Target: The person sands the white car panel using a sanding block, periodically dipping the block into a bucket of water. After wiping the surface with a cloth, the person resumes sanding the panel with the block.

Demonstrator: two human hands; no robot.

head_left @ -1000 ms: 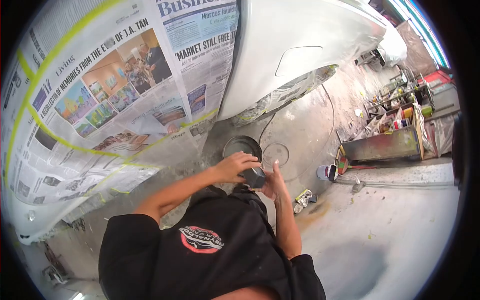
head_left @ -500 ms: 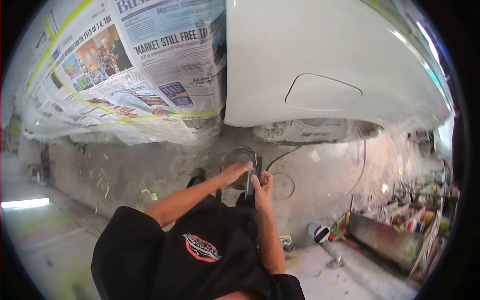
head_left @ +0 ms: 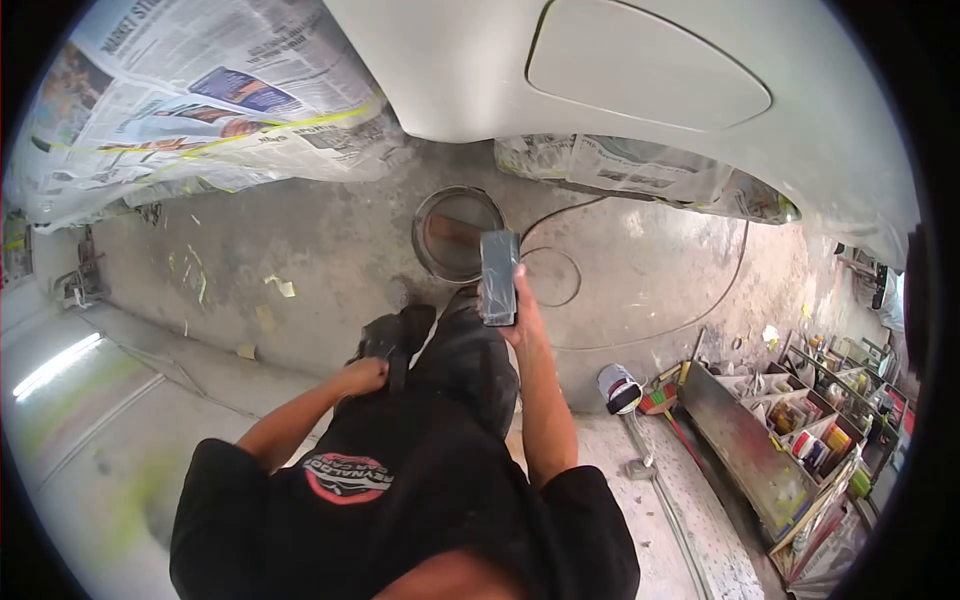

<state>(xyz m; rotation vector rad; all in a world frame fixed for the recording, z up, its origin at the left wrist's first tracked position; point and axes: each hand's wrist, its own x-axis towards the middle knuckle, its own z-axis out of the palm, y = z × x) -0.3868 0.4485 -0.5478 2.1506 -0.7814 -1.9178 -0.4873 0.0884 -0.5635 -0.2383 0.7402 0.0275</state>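
A dark grey rectangular sanding block (head_left: 499, 278) is in my right hand (head_left: 523, 308), its flat face turned up, with my thumb along its right edge. My left hand (head_left: 367, 376) is closed near my thigh, beside a dark strap-like piece; what it holds, if anything, is too small to make out. Just beyond the block a round basin (head_left: 425, 250) rests on the concrete floor, with a brownish shape inside. The pale car body panel (head_left: 450, 70) with a fuel flap (head_left: 650, 65) is above, next to newspaper masking (head_left: 290, 60).
Newspaper also covers the wheel (head_left: 640, 165). A hose (head_left: 728, 290) curves over the floor. At the lower right stand a compartmented shelf (head_left: 745, 440) with bottles and cans and a white container (head_left: 617, 385). Tape scraps lie at the left.
My hands have moved apart: the left went down to my thigh, the right keeps the block. The view has tilted down, and the basin shows more fully.
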